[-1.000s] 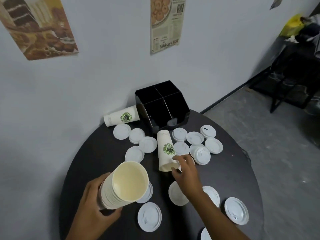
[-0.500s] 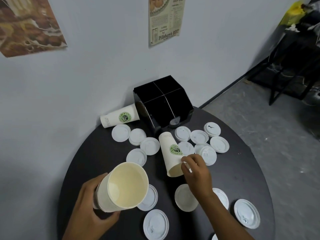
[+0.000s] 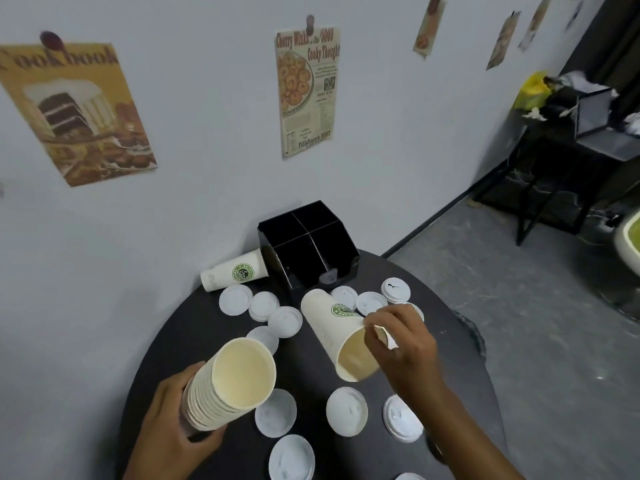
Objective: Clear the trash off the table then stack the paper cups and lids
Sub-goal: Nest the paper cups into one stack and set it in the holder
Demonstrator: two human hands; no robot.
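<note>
Lifting off the desk (image 3: 221,327) since a second ago, loose cup (image 3: 341,336) pinched at rim by right hand (image 3: 403,344); left hand (image 3: 173,424) clamps cup stack (image 3: 228,386), nesting likely next.

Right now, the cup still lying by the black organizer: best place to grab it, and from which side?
Grip the lying cup around its mid-wall, near the green logo, coming from above. It lies on its side by the wall, so the curved body is exposed on top. Its mouth end sits against the black organizer, so a rim pinch looks cramped. Both hands are busy: left hand holds the cup stack, right hand pinches another cup.
</note>
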